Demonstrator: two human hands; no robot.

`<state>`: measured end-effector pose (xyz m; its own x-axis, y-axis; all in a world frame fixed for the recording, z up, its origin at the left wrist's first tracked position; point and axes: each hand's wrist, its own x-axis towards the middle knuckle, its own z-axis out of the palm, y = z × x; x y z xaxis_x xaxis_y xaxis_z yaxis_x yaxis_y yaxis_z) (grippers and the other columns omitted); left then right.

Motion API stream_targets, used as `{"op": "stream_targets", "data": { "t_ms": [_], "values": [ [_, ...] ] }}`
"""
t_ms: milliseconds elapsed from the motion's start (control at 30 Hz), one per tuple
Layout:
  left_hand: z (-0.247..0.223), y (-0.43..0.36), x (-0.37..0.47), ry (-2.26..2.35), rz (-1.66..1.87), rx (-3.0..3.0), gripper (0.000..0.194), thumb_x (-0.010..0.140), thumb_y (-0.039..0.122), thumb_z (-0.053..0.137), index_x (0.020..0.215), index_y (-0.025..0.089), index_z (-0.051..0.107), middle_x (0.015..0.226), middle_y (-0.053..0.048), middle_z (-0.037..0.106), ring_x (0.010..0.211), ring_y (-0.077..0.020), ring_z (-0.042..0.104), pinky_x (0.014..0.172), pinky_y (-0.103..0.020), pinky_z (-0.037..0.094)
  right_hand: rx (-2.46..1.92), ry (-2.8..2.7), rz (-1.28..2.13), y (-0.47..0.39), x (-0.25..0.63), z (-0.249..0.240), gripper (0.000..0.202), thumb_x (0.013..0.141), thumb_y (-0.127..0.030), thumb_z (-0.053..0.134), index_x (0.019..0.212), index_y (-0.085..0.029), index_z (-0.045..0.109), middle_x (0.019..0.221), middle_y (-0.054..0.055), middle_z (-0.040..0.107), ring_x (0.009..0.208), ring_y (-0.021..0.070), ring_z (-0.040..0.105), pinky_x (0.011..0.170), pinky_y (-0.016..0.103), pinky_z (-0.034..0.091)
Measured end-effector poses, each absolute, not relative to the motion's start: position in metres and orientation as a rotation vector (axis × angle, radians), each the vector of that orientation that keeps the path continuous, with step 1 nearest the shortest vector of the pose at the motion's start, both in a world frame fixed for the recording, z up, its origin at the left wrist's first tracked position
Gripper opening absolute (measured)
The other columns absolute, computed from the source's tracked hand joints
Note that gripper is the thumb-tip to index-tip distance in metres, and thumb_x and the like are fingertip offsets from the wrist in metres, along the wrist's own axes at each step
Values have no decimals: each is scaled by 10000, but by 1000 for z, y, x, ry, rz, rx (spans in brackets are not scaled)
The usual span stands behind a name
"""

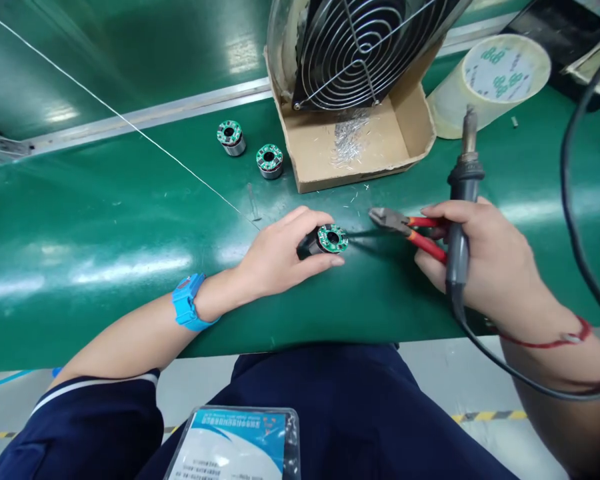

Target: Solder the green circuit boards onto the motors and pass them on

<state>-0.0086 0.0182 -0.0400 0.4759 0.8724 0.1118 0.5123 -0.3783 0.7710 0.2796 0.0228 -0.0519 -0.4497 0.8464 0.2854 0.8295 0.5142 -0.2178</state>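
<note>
My left hand [285, 250] is closed around a small motor stator with a round green circuit board [333, 238] on its end, the board facing right and up. In my right hand [495, 260] are red-handled cutting pliers [427, 245], their jaws pointing left towards the board but apart from it. A soldering iron [459, 233] also sits in that hand, tip pointing up and away from me. Two more such stators, a farther one [231, 138] and a nearer one [269, 161], stand upright on the green mat beyond my left hand.
A cardboard tray [325, 175] holds clipped wire bits [350, 137] beneath a fan with a wire guard [363, 50]. To its right lies a big roll of clear tape [490, 83]. The iron's black cable [570, 167] loops at the right. A thin white wire [130, 123] crosses the left side.
</note>
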Motion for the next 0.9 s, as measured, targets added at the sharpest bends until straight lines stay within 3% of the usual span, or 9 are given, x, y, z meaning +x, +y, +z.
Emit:
{"op": "stream_targets", "data": {
  "t_ms": [167, 367, 533, 700, 900],
  "values": [
    [-39, 16, -8, 1185, 700, 2135, 380, 848, 410, 757, 1088, 166, 593, 971, -27, 645, 812, -132, 594, 628, -228, 424, -1103, -2602, 50, 17, 269, -33, 412, 839, -299, 572, 1217, -142, 532, 1110, 163, 686, 856, 273, 583, 707, 397, 525],
    [-41, 14, -9, 1272, 658, 2297, 395, 867, 470, 719, 1100, 178, 588, 980, -43, 648, 868, -171, 620, 684, -263, 470, -1024, -2695, -135, 16, 264, -19, 287, 921, -343, 549, 1119, -144, 609, 758, 71, 565, 715, 247, 521, 617, 361, 449],
    [-41, 16, -10, 1249, 845, 2295, 365, 878, 418, 722, 1102, 166, 583, 1000, -46, 670, 898, -170, 643, 701, -262, 505, -1220, -2511, -310, 20, 256, -23, 234, 934, -342, 575, 1068, -159, 631, 720, 29, 609, 667, 179, 567, 580, 297, 409],
    [-40, 20, -15, 1242, 982, 2239, 361, 897, 379, 708, 1150, 154, 584, 1042, -68, 683, 868, -156, 651, 648, -249, 495, -1721, -2285, -391, 45, 247, -35, 426, 902, -463, 554, 1154, -126, 618, 872, 123, 673, 781, 267, 611, 616, 346, 396],
    [-31, 40, -34, 1376, 1175, 2185, 377, 886, 477, 695, 1145, 205, 655, 962, -28, 677, 612, -86, 513, 545, -232, 426, -1614, -2318, -148, 65, 252, -36, 530, 888, -533, 563, 1227, -125, 587, 1156, 166, 671, 1054, 316, 612, 885, 421, 485]
  ]
}}
